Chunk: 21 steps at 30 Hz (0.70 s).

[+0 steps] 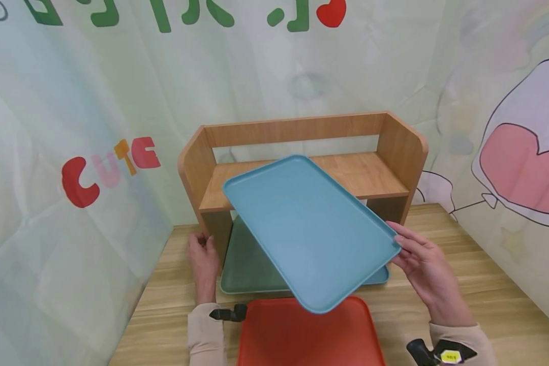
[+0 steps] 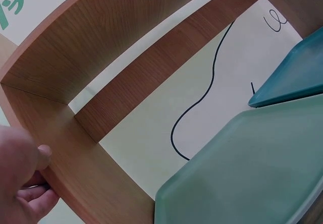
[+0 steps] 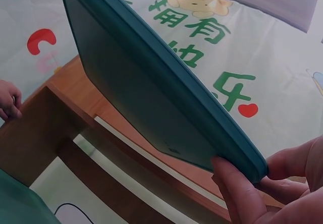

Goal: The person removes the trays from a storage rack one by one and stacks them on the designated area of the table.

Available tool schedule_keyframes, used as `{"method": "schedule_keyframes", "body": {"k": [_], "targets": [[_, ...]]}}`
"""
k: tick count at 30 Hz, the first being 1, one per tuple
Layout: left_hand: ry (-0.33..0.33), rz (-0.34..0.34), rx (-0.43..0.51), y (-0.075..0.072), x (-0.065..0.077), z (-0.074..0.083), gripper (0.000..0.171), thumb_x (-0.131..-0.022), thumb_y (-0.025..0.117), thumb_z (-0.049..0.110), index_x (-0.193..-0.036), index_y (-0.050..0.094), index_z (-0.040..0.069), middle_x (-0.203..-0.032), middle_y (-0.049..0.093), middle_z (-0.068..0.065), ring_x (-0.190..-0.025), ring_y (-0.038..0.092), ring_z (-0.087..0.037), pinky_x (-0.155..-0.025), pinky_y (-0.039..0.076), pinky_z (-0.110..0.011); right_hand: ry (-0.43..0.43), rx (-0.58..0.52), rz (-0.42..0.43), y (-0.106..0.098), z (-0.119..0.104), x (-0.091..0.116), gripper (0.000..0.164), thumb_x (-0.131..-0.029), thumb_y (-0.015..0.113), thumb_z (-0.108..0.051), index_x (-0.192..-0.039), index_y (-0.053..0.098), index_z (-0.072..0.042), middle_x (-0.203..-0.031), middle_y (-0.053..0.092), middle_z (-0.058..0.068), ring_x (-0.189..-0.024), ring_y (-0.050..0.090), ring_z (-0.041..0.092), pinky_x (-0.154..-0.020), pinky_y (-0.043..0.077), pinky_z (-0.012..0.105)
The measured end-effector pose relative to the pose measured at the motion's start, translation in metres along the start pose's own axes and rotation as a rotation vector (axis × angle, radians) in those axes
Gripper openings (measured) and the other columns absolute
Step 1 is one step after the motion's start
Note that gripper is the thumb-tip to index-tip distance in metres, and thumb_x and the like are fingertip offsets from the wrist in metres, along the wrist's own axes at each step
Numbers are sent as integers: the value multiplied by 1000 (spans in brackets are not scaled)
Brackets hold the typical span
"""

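A light blue rectangular tray (image 1: 311,229) hangs tilted in the air in front of a wooden desktop shelf (image 1: 297,127). My right hand (image 1: 423,264) pinches it at its right corner, thumb on one face and fingers behind; the right wrist view shows the tray's dark underside (image 3: 136,82). On the left, my left hand (image 1: 204,259) holds the front edge of the shelf's side panel (image 2: 65,153) between thumb and curled fingers. Under the shelf lies a green tray (image 1: 251,259), with another blue tray (image 1: 378,276) at its right, mostly hidden by the raised one.
A red tray (image 1: 308,335) lies on the wood-grain table (image 1: 160,300) in front of the shelf, between my forearms. Printed cloth walls (image 1: 105,244) enclose the table at the back and both sides. A wrist camera is strapped to each sleeve.
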<state>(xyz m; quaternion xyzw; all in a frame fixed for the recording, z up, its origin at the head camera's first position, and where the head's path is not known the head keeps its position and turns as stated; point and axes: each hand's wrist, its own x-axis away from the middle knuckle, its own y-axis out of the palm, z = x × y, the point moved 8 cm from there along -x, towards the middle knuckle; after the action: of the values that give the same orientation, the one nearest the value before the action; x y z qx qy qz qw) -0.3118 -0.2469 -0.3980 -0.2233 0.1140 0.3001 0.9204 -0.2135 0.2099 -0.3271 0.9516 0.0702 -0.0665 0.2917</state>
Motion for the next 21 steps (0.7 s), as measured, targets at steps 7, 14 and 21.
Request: {"method": "schedule_keyframes", "body": {"k": [7,14,21], "targets": [[16,15,-22,-1,0,1,19,-97,51,9,-109,48,-5,-109,54,-23,-103,53,-35,-88,47,-47,6,-8,11,-11,-3,3,32,-99,43,0,-112,71,-10,-108,72,4,-94,70,14,-80,56,28],[51,48,-11,-5,1,5,17,-96,53,7,-106,49,-6,-105,55,-25,-100,55,-37,-86,47,-47,32,-25,-34,-18,-1,6,36,-100,38,0,-113,70,-9,-109,72,4,-95,70,14,-81,56,27],[65,57,-18,-5,1,5,16,-96,52,6,-106,49,-7,-104,55,-25,-99,55,-37,-85,47,-47,68,3,-30,-25,1,10,35,-101,39,-2,-114,70,-10,-110,71,2,-94,70,13,-81,56,28]]}}
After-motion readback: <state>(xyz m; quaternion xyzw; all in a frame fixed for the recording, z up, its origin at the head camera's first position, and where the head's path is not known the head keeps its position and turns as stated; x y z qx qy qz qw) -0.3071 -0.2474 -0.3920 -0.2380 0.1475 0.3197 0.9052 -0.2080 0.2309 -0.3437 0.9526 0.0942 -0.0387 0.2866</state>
